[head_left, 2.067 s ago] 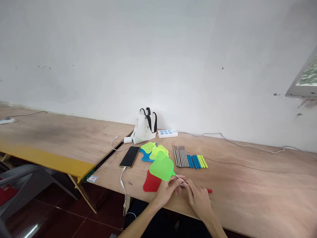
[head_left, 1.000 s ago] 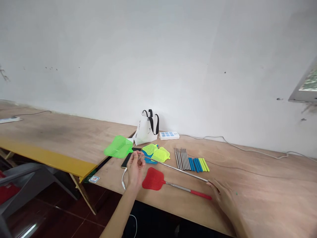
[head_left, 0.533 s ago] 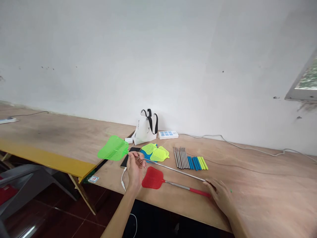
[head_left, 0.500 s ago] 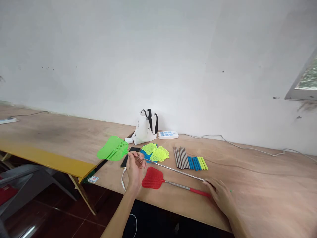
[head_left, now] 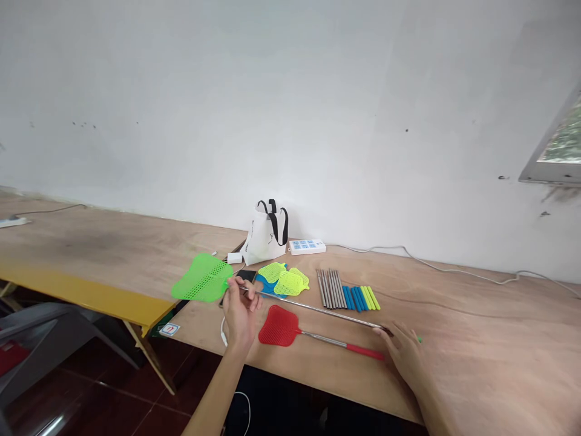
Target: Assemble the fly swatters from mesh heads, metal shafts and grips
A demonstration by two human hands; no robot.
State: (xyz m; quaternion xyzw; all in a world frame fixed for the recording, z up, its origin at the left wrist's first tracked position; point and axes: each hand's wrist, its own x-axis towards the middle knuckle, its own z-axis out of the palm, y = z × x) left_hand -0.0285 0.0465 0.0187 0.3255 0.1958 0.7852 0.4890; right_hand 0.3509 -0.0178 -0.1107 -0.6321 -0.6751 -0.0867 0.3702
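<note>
A green fly swatter point(head_left: 204, 278) with a long metal telescopic rod is stretched between my hands, above the table. My left hand point(head_left: 240, 309) pinches the rod just below the green head. Around the rod's other end closes my right hand point(head_left: 402, 348), and a bit of green grip shows beyond its fingers. Beneath the rod lies a red fly swatter point(head_left: 279, 327) with a shorter metal shaft and red handle, its end near my right hand. Behind it rest yellow swatter heads point(head_left: 291, 283) over blue swatter heads point(head_left: 267, 284).
Several metal rods point(head_left: 331, 289) lie in a row beside blue grips point(head_left: 354, 298) and yellow grips point(head_left: 370, 298). At the back stand a white bag point(head_left: 265, 236) and a power strip point(head_left: 307, 246). A dark phone point(head_left: 246, 276) sits behind my left hand, near a white cable point(head_left: 223, 332).
My left hand and the green head have shifted slightly left and down. My right hand has moved a little right, and more of the green grip now shows past it.
</note>
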